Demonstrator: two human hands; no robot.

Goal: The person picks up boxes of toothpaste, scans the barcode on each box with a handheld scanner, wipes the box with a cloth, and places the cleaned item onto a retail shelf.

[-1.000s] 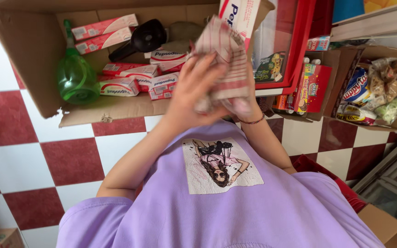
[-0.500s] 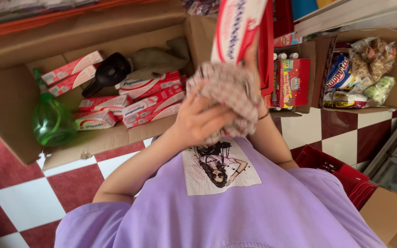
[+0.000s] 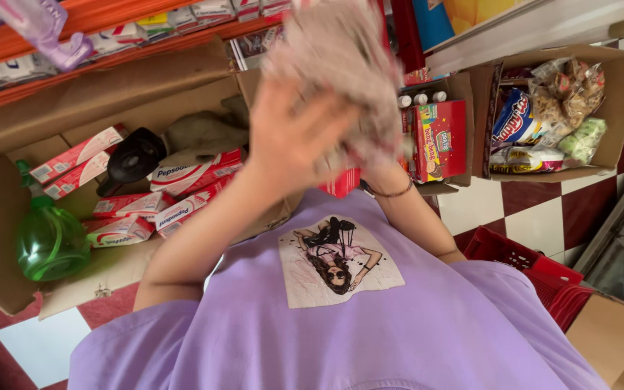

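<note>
a view was given from a head camera looking down over a purple shirt [image 3: 341, 339] to a red and white tiled floor [image 3: 34, 347]. both hands were raised close to the lens, over the chest. the left hand [image 3: 294, 137] was spread flat, fingers apart, its palm pressed against a checked cloth [image 3: 341, 65]. the cloth was bunched into a blurred lump, held up and slightly right of the left hand, with no clear long axis. the right hand was hidden behind the cloth; only its wrist with a thin bracelet [image 3: 391, 191] could be seen below the lump, so whether it was closed on the cloth could not be told. the left hand was the nearer one to the camera, the cloth being sandwiched between it and the hidden right hand. below and to the left, well apart from the hands, an open cardboard box [image 3: 9, 217] was seen holding red and white toothpaste cartons [image 3: 128, 206] and a green spray bottle [image 3: 48, 242]. a second box with snack packets [image 3: 557, 108] stood to the right.
</note>
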